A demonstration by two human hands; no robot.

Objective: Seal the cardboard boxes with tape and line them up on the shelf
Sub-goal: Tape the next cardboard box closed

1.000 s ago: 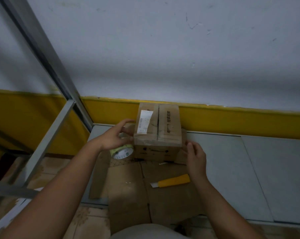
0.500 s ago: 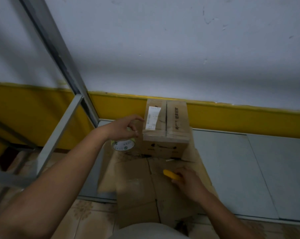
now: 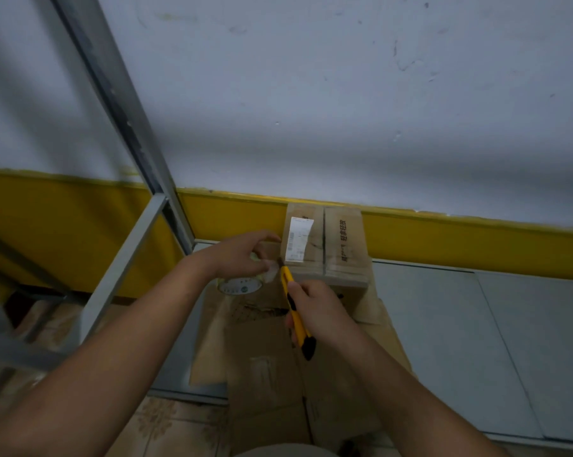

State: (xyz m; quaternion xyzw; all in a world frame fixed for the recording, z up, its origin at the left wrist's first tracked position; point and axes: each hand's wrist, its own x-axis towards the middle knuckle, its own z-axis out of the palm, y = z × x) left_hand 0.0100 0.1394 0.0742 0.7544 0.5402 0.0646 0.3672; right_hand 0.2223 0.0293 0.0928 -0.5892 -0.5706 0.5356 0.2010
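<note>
A small cardboard box [image 3: 341,249] with a white label stands on the grey shelf [image 3: 443,324], against the yellow wall band. My left hand [image 3: 242,255] pinches a strip of clear tape at the box's left side, just above the tape roll [image 3: 240,285]. My right hand [image 3: 314,311] grips a yellow utility knife [image 3: 295,316], its tip at the tape by the box's lower left corner.
Flattened cardboard [image 3: 278,374] lies on the shelf under and in front of the box. Grey metal frame posts [image 3: 120,94] rise at the left. A tiled floor shows below the shelf's front edge.
My right hand left the box, picked up the yellow knife from the cardboard and brought its tip up to the tape. My left hand stayed at the box's left side.
</note>
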